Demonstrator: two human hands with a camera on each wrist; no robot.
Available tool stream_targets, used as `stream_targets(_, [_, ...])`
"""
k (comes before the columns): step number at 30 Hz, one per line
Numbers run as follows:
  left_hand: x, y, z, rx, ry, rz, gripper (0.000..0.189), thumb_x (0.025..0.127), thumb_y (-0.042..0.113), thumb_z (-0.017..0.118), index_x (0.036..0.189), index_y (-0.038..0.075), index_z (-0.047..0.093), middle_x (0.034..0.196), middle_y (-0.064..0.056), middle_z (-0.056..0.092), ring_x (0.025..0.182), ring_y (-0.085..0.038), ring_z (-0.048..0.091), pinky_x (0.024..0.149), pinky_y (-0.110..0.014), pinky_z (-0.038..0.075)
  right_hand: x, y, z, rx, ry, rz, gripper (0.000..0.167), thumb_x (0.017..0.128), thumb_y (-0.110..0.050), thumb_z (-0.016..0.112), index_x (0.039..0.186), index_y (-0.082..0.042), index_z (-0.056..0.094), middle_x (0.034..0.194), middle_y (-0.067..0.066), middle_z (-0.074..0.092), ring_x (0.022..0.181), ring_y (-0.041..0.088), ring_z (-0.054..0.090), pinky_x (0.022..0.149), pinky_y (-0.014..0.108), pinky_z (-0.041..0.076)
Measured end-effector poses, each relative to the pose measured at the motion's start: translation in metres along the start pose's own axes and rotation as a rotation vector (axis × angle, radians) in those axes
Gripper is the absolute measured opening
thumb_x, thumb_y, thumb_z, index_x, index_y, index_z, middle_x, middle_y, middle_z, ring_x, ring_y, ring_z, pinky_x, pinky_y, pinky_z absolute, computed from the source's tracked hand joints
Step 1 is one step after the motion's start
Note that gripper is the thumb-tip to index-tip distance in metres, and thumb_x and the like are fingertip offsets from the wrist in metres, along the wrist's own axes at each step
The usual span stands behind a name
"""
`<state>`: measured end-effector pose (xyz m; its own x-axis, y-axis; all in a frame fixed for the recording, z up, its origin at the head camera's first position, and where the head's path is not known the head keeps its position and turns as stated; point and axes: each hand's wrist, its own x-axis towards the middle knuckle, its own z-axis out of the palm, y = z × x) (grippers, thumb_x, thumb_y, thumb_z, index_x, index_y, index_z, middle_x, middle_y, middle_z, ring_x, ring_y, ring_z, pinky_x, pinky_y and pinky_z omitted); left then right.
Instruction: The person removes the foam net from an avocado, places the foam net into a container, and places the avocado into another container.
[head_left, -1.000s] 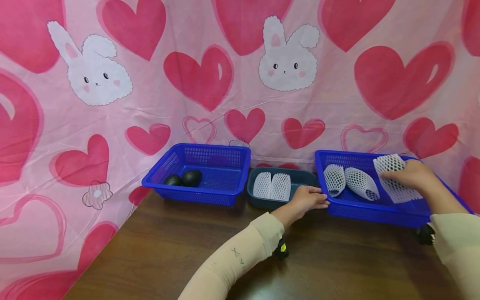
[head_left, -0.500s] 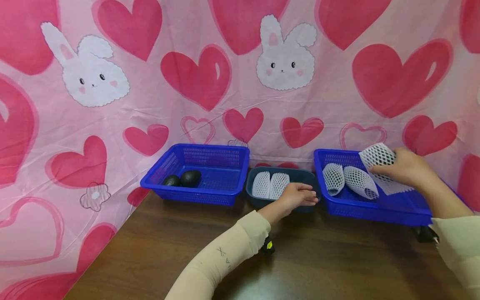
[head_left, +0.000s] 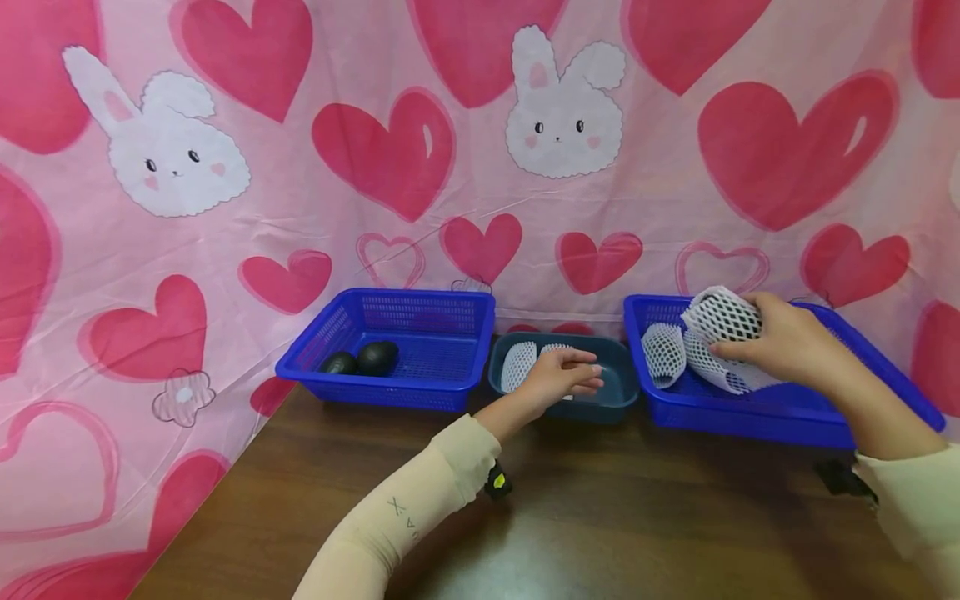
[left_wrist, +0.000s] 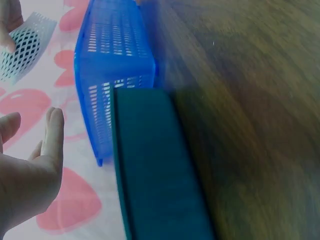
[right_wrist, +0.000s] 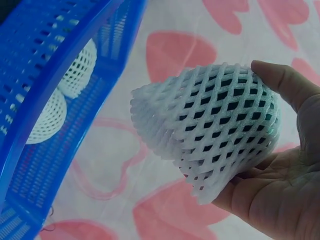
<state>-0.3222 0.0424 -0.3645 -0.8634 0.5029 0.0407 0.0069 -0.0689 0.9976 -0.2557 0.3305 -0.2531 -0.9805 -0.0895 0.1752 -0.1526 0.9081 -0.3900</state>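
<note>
white foam nets [head_left: 723,317]: 5 | dark fruits [head_left: 378,358]: 2 | blue baskets [head_left: 405,394]: 2 | dark tray [head_left: 619,377]: 1

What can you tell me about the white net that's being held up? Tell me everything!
The white net looks like a soft foam sleeve with diamond holes. Through its rounded end shows something dark; the other end hangs looser, with a bumpy edge. The right grip holds the rounded end between thumb and fingers, tilted in the air above the right blue basket.
</note>
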Motion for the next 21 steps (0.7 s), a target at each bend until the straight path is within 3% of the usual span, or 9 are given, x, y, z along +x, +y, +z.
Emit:
stream_targets(7, [-0.013, 0.01, -0.016, 0.034, -0.008, 0.009, 0.033, 0.093, 0.009, 0.065, 0.121, -0.008, 0.06, 0.106, -0.02, 0.068, 0.102, -0.042, 0.063, 0.09, -0.051, 0.047, -0.006, -0.015, 0.012, 0.006, 0.019, -0.059, 0.089, 0.079, -0.04, 0.079, 0.134, 0.015, 0.036, 0.113, 0.036, 0.054, 0.096, 0.046, 0.056, 0.077, 0.058, 0.046])
stream_targets(14, [-0.023, 0.013, -0.027, 0.129, 0.007, 0.046, 0.034, 0.093, 0.01, 0.065, 0.122, -0.009, 0.061, 0.108, -0.022, 0.067, 0.096, -0.033, 0.068, 0.08, -0.037, 0.054, -0.011, -0.029, 0.026, 0.059, -0.012, -0.115, 0.087, 0.079, -0.035, 0.08, 0.135, 0.015, 0.036, 0.111, 0.033, 0.057, 0.091, 0.041, 0.06, 0.072, 0.053, 0.053])
stream_targets(21, [-0.035, 0.011, -0.036, 0.227, -0.022, 0.09, 0.03, 0.094, 0.01, 0.064, 0.119, -0.007, 0.063, 0.107, -0.022, 0.067, 0.093, -0.028, 0.069, 0.078, -0.034, 0.055, -0.017, -0.044, 0.045, 0.111, -0.032, -0.183, 0.082, 0.078, -0.029, 0.082, 0.133, 0.014, 0.04, 0.11, 0.027, 0.059, 0.092, 0.037, 0.061, 0.074, 0.051, 0.053])
